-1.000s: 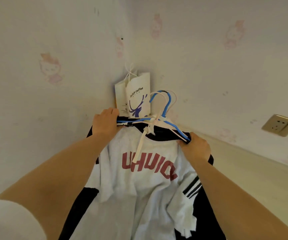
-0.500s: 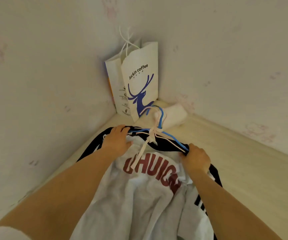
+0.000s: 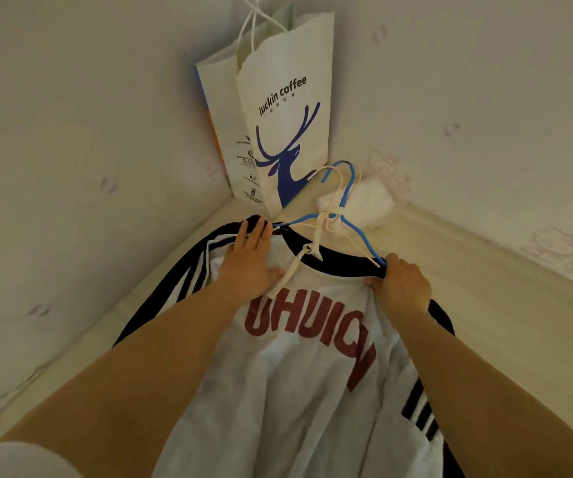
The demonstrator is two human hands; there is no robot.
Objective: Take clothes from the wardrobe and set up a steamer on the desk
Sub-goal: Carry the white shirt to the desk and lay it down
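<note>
A white shirt (image 3: 298, 381) with dark red letters lies on a pale desk (image 3: 505, 305). The left hand (image 3: 252, 267) presses flat on it, fingertips at the dark collar. The right hand (image 3: 404, 284) grips the shoulder with a blue hanger (image 3: 347, 215). Beyond the fingers stands a paper bag (image 3: 278, 108), beside a white bundle (image 3: 371, 201).

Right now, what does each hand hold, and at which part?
The right hand grips the shirt at its shoulder, by the blue hanger end. The left hand rests flat on it.
</note>
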